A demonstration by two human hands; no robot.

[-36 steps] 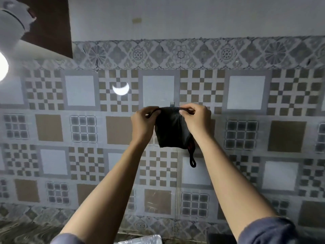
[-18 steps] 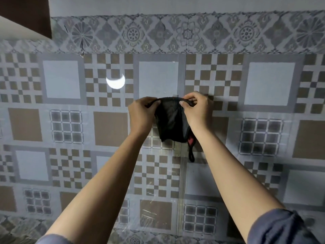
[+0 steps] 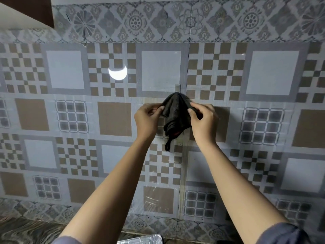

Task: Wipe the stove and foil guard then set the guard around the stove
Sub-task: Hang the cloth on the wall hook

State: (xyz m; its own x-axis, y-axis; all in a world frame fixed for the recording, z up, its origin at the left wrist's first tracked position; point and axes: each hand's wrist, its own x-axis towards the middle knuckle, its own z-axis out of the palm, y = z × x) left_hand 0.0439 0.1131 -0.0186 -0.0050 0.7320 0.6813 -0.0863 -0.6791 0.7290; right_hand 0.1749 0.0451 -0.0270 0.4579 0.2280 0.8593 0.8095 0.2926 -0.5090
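A dark grey cloth (image 3: pixel 175 113) hangs against the patterned tile wall, its top draped over a small clear wall hook (image 3: pixel 177 88). A short loop dangles from its lower edge. My left hand (image 3: pixel 148 119) pinches the cloth's left edge and my right hand (image 3: pixel 202 120) pinches its right edge, both arms reaching up to the wall. A strip of the shiny foil guard (image 3: pixel 140 240) shows at the bottom edge. The stove is out of view.
The tiled backsplash (image 3: pixel 70 138) fills the view, with a bright lamp reflection (image 3: pixel 117 73) on it. A marbled countertop (image 3: pixel 21 231) runs along the bottom left. A dark cabinet corner (image 3: pixel 26 11) sits at the top left.
The cloth's top edge now peaks over the hook and my hands have dropped lower on its sides. The camera has tilted down slightly, bringing the foil back into view.
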